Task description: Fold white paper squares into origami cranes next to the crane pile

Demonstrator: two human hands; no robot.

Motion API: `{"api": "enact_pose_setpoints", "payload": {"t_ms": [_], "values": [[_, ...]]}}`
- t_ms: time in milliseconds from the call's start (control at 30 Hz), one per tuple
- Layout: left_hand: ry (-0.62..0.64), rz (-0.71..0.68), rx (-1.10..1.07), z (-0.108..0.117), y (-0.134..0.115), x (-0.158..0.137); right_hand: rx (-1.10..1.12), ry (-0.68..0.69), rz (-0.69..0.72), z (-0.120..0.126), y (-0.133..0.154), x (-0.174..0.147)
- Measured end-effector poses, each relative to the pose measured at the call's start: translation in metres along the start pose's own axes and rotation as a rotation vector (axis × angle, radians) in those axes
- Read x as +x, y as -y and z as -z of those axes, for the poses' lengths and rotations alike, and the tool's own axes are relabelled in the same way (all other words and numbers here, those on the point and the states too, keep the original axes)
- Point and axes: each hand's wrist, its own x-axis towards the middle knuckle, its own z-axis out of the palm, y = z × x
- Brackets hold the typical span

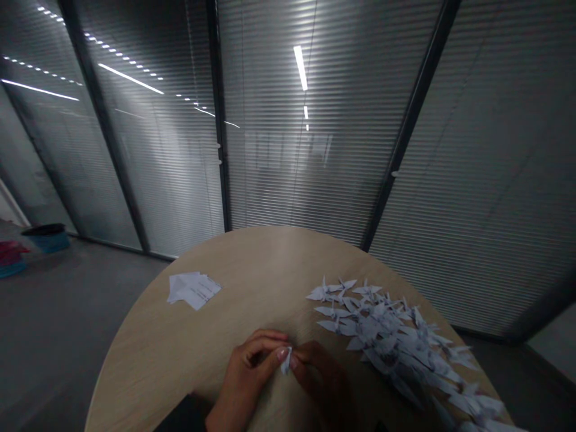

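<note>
A small folded piece of white paper [286,363] is pinched between my two hands, above the near part of the table. My left hand [254,363] grips its left side with thumb and fingertips. From the other side, my right hand [317,375] pinches it with thumb and forefinger; much of this hand is in shadow. The fingers cover part of the paper, so its full shape is hidden. To the right of my hands lies a large heap of folded white paper cranes [387,333].
The round wooden table [252,270] carries a small stack of white paper sheets [193,289], some printed, at the left. Glass partitions with blinds [306,180] stand behind it. A blue bin [49,239] and a red-and-blue container [11,258] are on the floor at far left.
</note>
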Motion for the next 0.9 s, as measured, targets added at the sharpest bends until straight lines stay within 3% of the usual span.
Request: {"api": "enact_pose_setpoints", "payload": {"t_ms": [467, 667, 900], "values": [[-0.007, -0.058, 0.012, -0.001, 0.006, 0.001, 0.032, 0.028, -0.030, -0.009, -0.001, -0.003], [0.019, -0.034, 0.027, -0.002, 0.002, 0.000, 0.063, 0.055, -0.155, -0.008, -0.005, -0.004], [0.015, -0.019, 0.040, -0.004, 0.004, -0.003, 0.059, 0.037, -0.398, -0.011, -0.014, -0.006]]}}
